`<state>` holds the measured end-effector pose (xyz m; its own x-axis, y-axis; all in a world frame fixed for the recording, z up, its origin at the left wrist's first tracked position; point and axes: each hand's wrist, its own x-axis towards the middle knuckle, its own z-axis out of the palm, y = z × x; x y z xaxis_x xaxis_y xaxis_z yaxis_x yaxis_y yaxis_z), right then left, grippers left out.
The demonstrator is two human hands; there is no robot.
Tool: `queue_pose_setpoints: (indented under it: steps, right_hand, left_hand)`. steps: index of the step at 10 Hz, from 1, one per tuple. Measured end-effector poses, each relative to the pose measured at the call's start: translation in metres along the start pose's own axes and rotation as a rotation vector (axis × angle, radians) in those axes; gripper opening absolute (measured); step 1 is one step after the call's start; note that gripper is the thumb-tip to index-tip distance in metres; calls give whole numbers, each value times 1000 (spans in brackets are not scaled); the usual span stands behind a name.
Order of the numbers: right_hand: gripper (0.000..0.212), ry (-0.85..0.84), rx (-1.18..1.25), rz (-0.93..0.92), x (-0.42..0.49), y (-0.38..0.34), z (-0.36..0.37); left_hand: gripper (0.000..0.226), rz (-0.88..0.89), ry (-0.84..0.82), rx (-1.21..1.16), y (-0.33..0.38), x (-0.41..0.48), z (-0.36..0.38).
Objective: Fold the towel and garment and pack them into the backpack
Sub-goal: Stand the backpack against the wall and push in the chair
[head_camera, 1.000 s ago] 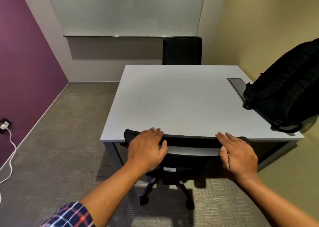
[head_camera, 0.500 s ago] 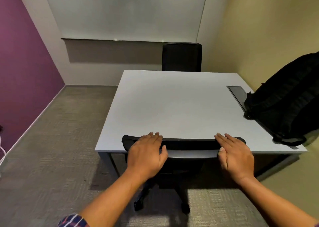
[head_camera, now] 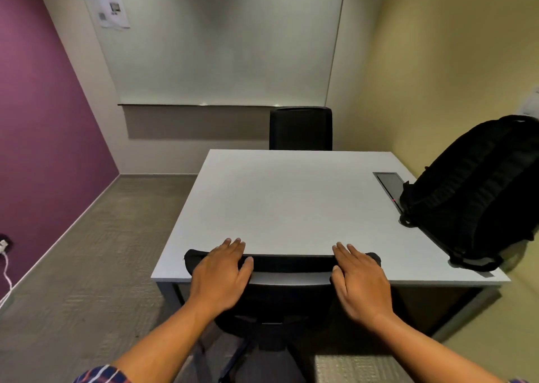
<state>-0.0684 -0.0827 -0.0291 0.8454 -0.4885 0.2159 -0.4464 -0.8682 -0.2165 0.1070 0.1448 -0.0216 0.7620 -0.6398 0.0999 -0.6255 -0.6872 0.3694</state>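
A black backpack (head_camera: 472, 193) stands on the right side of the white table (head_camera: 291, 202), leaning against the yellow wall. My left hand (head_camera: 220, 274) and my right hand (head_camera: 360, 280) both rest flat on the top edge of a black office chair's backrest (head_camera: 291, 263), which is pushed in at the table's near edge. The fingers of each hand lie straight over the backrest, thumbs on its near side. No towel or garment is in view.
A second black chair (head_camera: 300, 129) stands behind the table's far edge. A dark cable hatch (head_camera: 389, 183) is set into the tabletop by the backpack. A whiteboard (head_camera: 221, 38) covers the far wall. A white cable (head_camera: 5, 266) hangs from a socket on the purple wall.
The view has tilted upward, showing more of the whiteboard and wall. Both hands stay on the chair backrest in the same places.
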Motion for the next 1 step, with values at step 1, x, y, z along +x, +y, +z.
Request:
queue_pose_setpoints:
  steps: [1]
  right_hand:
    - [54,-26,164,57,9,-4,-12]
  left_hand:
    - [61,-81,-16,-130,11,9,-14]
